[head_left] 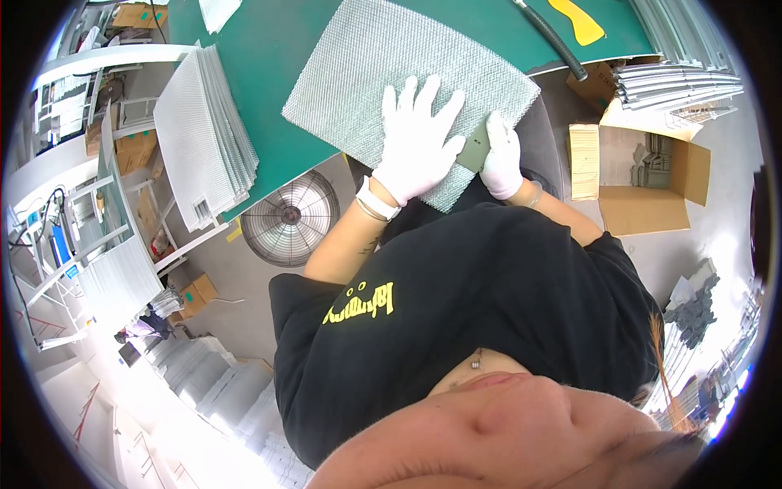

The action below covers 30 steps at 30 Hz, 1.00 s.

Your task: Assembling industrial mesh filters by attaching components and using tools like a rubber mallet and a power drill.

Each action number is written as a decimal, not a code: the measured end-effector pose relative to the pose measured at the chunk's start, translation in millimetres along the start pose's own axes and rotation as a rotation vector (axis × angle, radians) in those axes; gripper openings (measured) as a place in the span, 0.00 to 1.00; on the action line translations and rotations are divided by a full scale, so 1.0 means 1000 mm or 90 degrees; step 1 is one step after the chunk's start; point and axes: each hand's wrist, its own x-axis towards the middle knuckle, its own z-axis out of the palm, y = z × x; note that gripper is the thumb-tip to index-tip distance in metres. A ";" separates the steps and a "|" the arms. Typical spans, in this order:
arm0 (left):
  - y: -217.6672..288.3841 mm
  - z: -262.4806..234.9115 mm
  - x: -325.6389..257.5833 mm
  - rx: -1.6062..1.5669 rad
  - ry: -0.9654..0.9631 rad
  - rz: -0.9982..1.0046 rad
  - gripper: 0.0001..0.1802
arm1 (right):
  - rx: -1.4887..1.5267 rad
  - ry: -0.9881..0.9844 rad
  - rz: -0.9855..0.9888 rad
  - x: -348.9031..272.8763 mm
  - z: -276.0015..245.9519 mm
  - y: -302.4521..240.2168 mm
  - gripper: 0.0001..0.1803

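A grey metal mesh sheet (383,73) lies on the green table (269,90), its near edge hanging over the table's front. My left hand (417,138), in a white glove, lies flat on the sheet with fingers spread, holding nothing. My right hand (503,159), also gloved, grips a flat olive-green block (475,148) against the sheet's near right edge, just beside my left hand. A white band (376,201) sits on my left wrist.
A stack of mesh sheets (204,130) rests on the table's left end. A round fan (289,218) stands on the floor below. An open cardboard box (652,183) is at the right, metal frames (676,81) above it. A yellow scraper (578,20) and black hose (554,37) lie far back.
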 end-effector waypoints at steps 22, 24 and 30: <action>-0.028 0.002 0.011 0.023 0.015 0.040 0.33 | 0.172 0.000 0.040 0.005 0.031 0.012 0.08; -0.031 -0.002 0.016 -0.009 0.016 0.067 0.32 | 0.111 -0.024 0.036 0.002 0.022 0.005 0.08; -0.021 0.000 0.012 0.020 0.024 0.042 0.31 | 0.126 -0.010 0.048 -0.004 0.027 -0.004 0.08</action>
